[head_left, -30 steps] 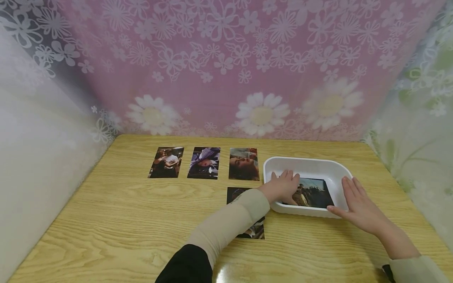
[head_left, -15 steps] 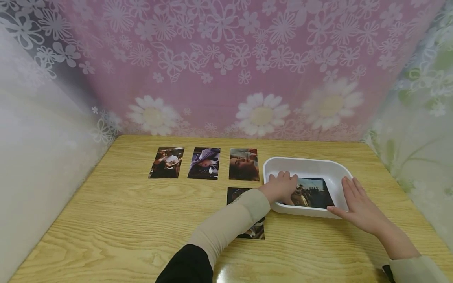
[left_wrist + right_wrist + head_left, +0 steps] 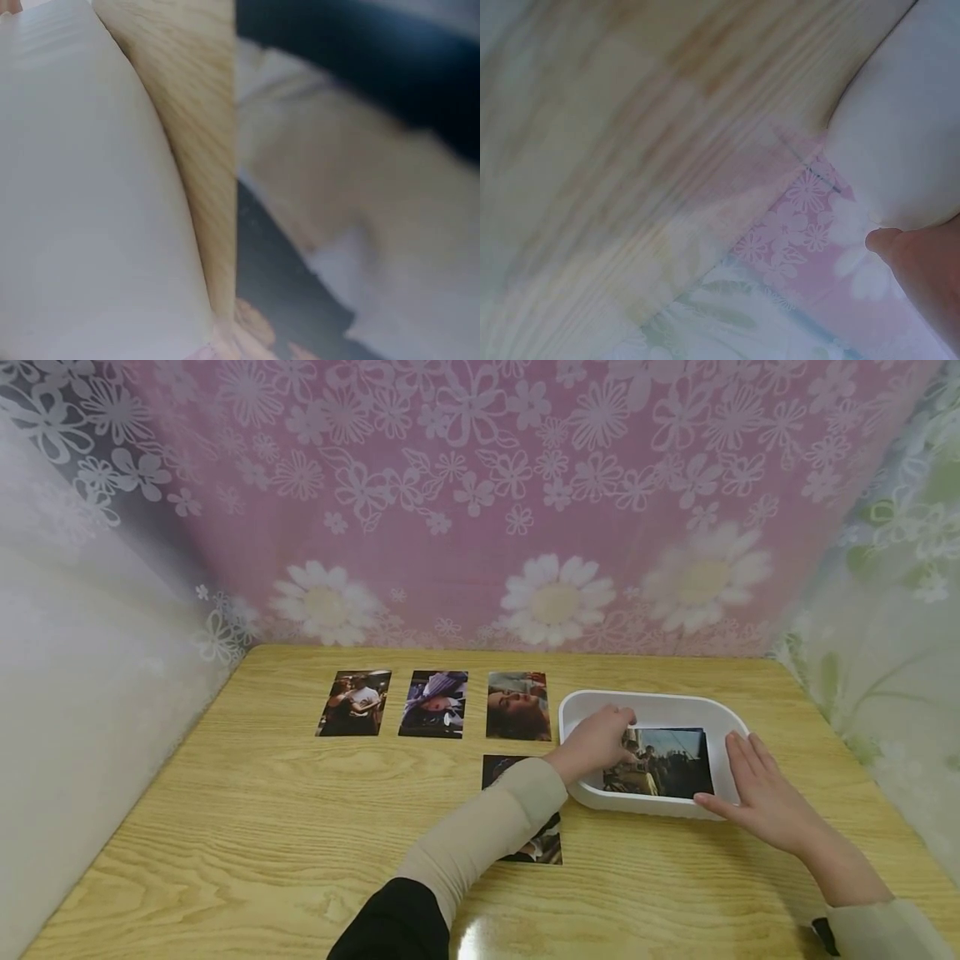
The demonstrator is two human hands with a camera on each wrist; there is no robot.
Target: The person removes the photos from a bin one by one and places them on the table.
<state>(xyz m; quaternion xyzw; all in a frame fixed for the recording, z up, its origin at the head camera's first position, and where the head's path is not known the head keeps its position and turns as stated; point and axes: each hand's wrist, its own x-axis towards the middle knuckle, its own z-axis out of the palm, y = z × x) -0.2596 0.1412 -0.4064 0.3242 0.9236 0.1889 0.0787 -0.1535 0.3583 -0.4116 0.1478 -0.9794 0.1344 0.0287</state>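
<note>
My left hand reaches into a white plastic tray and pinches a photo print near its left end, the thumb lying on the picture. Dark edges under the print suggest more prints beneath it. With straight fingers, my right hand rests on the tray's right end, its thumb against the front rim. A fingertip touches the white tray wall in the right wrist view. In the left wrist view, the tray's outer wall and a blurred print fill the picture.
On the wood-grain table, a row holds a photo of a couple, a purple-hat photo and a face photo. Two more prints, a dark one and another, lie partly under my left forearm. Flowered cloth surrounds the table.
The left hand's fingers have drawn in and moved slightly right, and the print in the tray has shifted right and up with them. The right hand stays in place.
</note>
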